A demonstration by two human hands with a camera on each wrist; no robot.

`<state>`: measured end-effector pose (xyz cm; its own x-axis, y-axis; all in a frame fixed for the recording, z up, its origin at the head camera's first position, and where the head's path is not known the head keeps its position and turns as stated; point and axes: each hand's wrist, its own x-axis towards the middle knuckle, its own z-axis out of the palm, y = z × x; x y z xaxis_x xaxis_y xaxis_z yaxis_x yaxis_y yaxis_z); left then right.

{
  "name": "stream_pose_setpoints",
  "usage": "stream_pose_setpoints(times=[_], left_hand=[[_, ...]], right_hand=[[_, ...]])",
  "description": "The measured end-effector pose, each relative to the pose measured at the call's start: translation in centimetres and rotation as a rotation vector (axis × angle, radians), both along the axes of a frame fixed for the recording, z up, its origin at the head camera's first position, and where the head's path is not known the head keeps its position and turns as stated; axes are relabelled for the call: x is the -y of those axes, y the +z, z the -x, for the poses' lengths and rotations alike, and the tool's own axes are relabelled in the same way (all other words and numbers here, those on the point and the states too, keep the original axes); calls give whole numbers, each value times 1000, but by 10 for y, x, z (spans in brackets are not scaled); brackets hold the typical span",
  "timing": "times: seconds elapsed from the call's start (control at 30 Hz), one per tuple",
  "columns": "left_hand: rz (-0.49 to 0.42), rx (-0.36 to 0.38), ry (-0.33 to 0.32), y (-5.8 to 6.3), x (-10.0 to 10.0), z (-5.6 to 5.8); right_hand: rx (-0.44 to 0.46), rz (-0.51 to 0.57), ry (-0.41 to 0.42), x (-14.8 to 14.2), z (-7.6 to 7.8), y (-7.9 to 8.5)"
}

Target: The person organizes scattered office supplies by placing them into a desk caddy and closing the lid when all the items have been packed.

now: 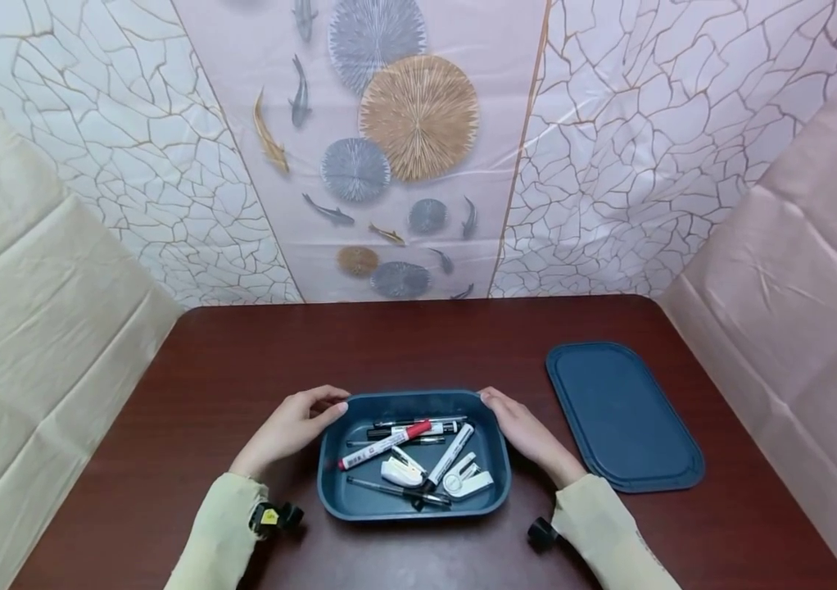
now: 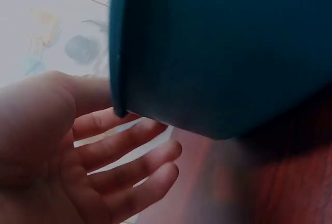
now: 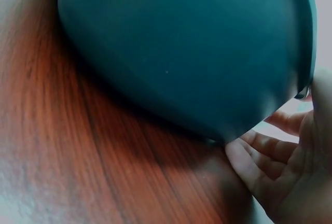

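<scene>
A dark blue plastic box (image 1: 413, 515) sits before me in the head view. My left hand (image 1: 299, 424) grips its far left corner, thumb over the rim; in the left wrist view the fingers (image 2: 150, 175) spread below that rim. At the far right corner my right hand (image 1: 532, 430) holds the rim, and its fingers (image 3: 249, 167) lie against the outer wall in the right wrist view. In the box lie a red-capped marker (image 1: 385, 445), a white marker (image 1: 451, 456), several pens such as a black pen (image 1: 398, 490), and two small white hinged gadgets, one at right (image 1: 467, 478).
A flat dark blue lid (image 1: 621, 414) lies on the brown wooden table (image 1: 256, 344) to the right of the box, beyond my right forearm. Patterned cloth (image 1: 418, 246) hangs at the table's far edge, and pale sheets line both sides.
</scene>
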<state>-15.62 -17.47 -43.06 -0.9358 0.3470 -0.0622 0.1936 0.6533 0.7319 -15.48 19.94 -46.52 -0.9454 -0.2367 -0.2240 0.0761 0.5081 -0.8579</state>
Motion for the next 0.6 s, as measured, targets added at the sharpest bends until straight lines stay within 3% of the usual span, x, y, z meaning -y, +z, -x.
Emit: stream_pose_setpoints(times=[0.3, 0.6], left_hand=[[-63, 44, -14, -12, 2, 1], [-77, 60, 4, -11, -1, 1]], right_hand=[[-20, -2, -1, 2, -2, -2], [-27, -3, 3, -1, 0, -2]])
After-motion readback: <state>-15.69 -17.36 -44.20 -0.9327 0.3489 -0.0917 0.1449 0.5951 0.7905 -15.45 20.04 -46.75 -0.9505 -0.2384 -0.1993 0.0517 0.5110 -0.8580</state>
